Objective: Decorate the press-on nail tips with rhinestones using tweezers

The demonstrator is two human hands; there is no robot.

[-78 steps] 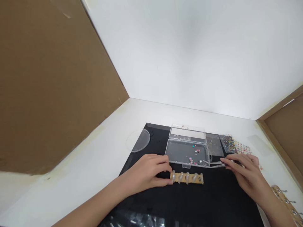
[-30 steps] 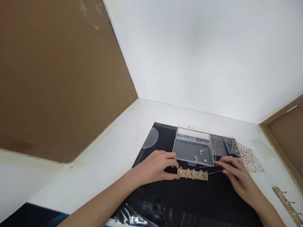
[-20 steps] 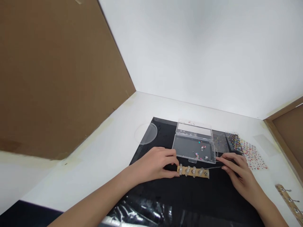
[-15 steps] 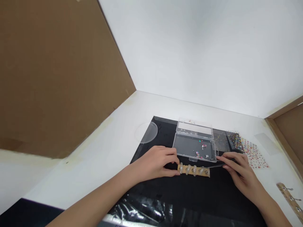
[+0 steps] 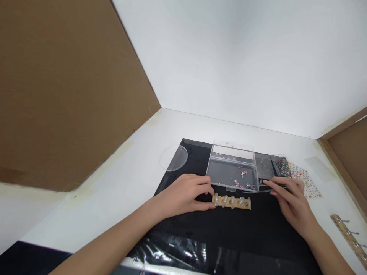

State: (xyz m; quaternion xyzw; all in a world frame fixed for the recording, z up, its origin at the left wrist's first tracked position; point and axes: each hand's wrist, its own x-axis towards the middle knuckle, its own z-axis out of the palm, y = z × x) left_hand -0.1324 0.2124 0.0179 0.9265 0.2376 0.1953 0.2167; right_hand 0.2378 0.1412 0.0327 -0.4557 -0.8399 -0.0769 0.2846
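My left hand (image 5: 187, 194) pinches the left end of a narrow wooden strip (image 5: 246, 203) between thumb and fingers. Several clear, nail-shaped pieces (image 5: 233, 202) stand across the strip, and a bare metal stud shows near its right end. In my right hand (image 5: 291, 196) is a pair of tweezers (image 5: 262, 191), its two thin prongs spread apart and pointing left. The tips hover by the front right of an open clear plastic box (image 5: 218, 172). Small coloured gems (image 5: 243, 173) lie scattered in its right part. Whether the tips hold a gem is too small to tell.
A clear round disc (image 5: 174, 158) overlaps the left edge of the black mat (image 5: 200, 229). Behind my right hand are sticker sheets (image 5: 309, 185) with coloured dots. Another wooden strip with metal hooks (image 5: 348, 236) lies at right. A brown panel (image 5: 71, 95) rises at left.
My right hand has lifted the tweezers from the strip's right end toward the box's front edge, and the prongs now show apart. My left hand keeps its grip; the whole view has shifted slightly.
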